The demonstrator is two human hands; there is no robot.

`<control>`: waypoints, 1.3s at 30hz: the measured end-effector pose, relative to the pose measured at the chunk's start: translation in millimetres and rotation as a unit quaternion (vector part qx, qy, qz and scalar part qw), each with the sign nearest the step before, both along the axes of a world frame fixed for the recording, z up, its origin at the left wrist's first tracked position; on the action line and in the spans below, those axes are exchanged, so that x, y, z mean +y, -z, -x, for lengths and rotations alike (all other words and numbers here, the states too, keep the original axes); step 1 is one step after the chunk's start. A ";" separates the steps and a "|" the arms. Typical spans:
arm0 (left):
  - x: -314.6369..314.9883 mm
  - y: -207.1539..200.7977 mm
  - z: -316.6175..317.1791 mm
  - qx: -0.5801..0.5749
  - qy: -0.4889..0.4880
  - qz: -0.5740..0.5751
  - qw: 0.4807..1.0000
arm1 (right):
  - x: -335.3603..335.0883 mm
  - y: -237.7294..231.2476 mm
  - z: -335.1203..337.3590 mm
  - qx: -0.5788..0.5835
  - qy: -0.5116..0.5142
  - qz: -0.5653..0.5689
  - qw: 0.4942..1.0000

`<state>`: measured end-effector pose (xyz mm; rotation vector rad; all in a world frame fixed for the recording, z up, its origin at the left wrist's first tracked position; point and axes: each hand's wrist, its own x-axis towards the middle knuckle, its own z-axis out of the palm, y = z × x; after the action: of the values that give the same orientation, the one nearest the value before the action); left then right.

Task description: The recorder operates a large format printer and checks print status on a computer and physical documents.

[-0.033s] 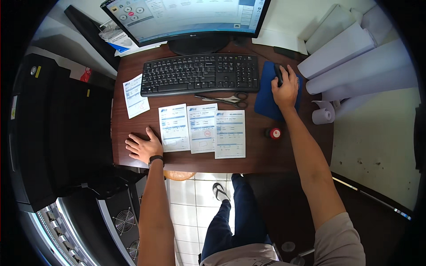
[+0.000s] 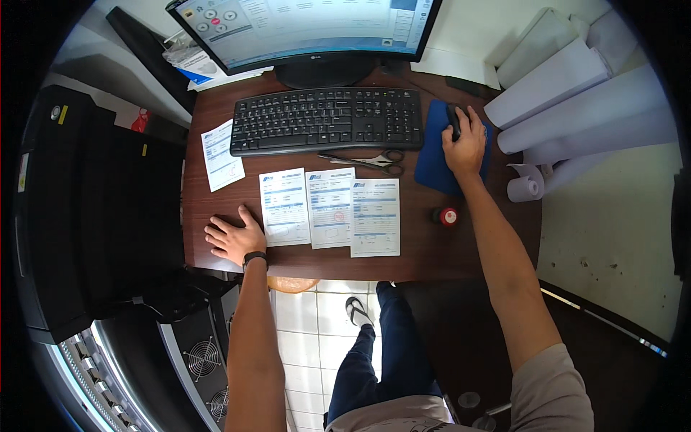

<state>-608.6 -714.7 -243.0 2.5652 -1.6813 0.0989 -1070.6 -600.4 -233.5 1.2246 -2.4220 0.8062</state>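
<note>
My left hand (image 2: 236, 236) lies flat on the brown desk (image 2: 425, 252), fingers spread, holding nothing. Just right of it are three printed paper forms in an overlapping row: a left form (image 2: 284, 209), a middle form (image 2: 330, 216) bearing a red mark, and a right form (image 2: 375, 223). My right hand (image 2: 466, 147) is wrapped over a black computer mouse (image 2: 453, 122) on a blue mouse pad (image 2: 434, 162). Between the hands and farther back sits a black keyboard (image 2: 327, 122). Part of the mouse is covered by my fingers.
Dark-handled scissors (image 2: 381, 164) lie below the keyboard. A fourth form (image 2: 222, 155) rests left of it. Beside my right forearm is a red-topped round stamp (image 2: 448, 217). A monitor (image 2: 309, 32) stands behind, paper rolls (image 2: 554, 86) lean right, and a large black machine (image 2: 108, 216) flanks the left.
</note>
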 end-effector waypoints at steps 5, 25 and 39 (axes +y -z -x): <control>0.5 3.3 -1.9 -0.012 0.002 0.014 1.000 | -1.0 -1.1 -0.5 0.014 -0.014 -0.002 1.000; 0.8 -19.2 2.3 0.036 -0.011 -0.015 0.999 | -3.7 -9.2 -5.8 -0.013 -0.009 -0.047 0.999; -0.5 -19.9 3.0 0.016 -0.012 -0.026 0.999 | -6.5 -7.1 -2.4 -0.008 0.013 -0.067 0.998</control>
<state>-611.6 -715.1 -223.1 2.6096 -1.6650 0.0171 -1068.2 -606.9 -226.5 1.2360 -2.5353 0.6583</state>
